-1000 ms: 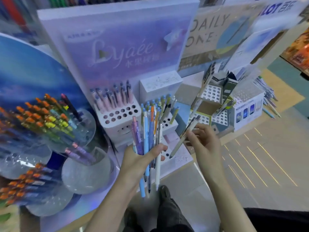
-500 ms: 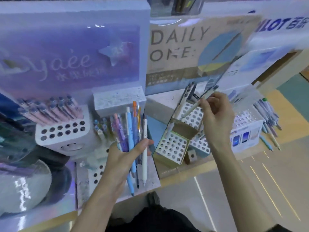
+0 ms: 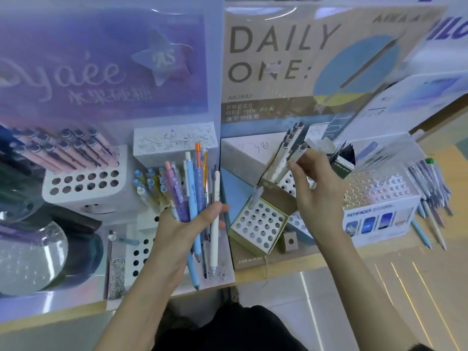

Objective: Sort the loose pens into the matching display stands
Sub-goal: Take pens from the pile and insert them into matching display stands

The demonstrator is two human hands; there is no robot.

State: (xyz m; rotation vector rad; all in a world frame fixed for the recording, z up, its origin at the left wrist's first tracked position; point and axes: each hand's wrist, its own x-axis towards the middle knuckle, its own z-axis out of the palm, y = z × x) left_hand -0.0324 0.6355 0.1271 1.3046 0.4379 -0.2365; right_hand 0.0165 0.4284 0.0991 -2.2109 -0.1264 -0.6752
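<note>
a fanned bundle of pens is gripped in the left hand, with the fingers curled round the barrels and the thumb clamped across the front. blue, purple, orange and white barrels are seen in it, push-buttons up and tips down, and it is held in front of the purple backboard. a single grey pen is pinched between the thumb and fingertips of the right hand, tilted, with its top leaning toward the right. its lower end is placed at the upper perforated stand, just beside a few matching grey pens already standing there; whether it is seated in a hole cannot be told. the lower perforated stand is set just below and to the left, and one grey pen is held in its back corner. both stands are backed by the "daily one" board. on the left, pink pens are lodged in a white stand. on the right, a "pathfinder" box is seen, and loose pens are heaped beside it on the wooden shelf
</note>
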